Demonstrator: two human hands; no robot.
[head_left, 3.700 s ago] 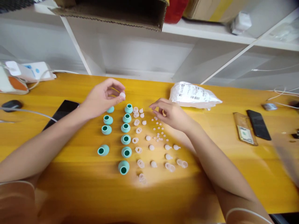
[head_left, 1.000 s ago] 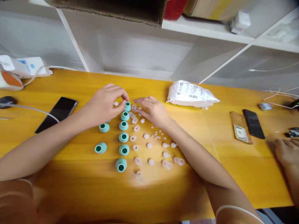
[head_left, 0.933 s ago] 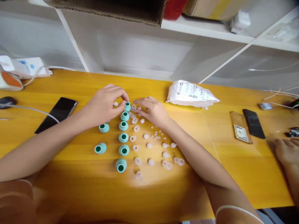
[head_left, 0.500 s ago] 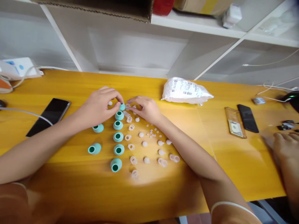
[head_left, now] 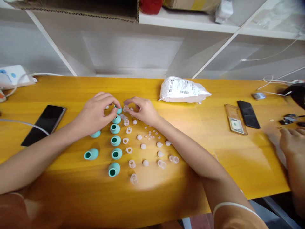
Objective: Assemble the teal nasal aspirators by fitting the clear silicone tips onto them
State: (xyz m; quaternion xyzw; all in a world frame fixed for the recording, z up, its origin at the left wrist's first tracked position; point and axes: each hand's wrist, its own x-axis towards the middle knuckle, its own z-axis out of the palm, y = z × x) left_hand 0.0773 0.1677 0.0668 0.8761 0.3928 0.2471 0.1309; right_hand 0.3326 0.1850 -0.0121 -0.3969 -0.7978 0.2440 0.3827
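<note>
At the far end of a column of small teal bulbs, my left hand (head_left: 96, 109) pinches the last teal bulb (head_left: 118, 110) between thumb and index finger. Just right of it, my right hand (head_left: 144, 110) has its thumb and index finger closed about a small clear plastic collar (head_left: 125, 108). Nearer me, another teal bulb (head_left: 115, 128) stands mouth up, and the nearest bulb (head_left: 114, 169) tilts its dark opening towards me. Beside the column runs a line of clear collars such as this one (head_left: 129, 130). Round white caps (head_left: 143, 146) lie further right.
Several tiny white discs (head_left: 151, 137) and clear cylinders (head_left: 162, 164) lie under my right forearm's left side. A white plastic bag (head_left: 183, 90) rests behind. Phones (head_left: 44, 124) (head_left: 248, 114) flank the work. At the right edge is another person's hand (head_left: 292, 143).
The whole view has shifted, so things sit further left in the picture. Both hands keep nearly the same places and grips at the far end of the bulb column.
</note>
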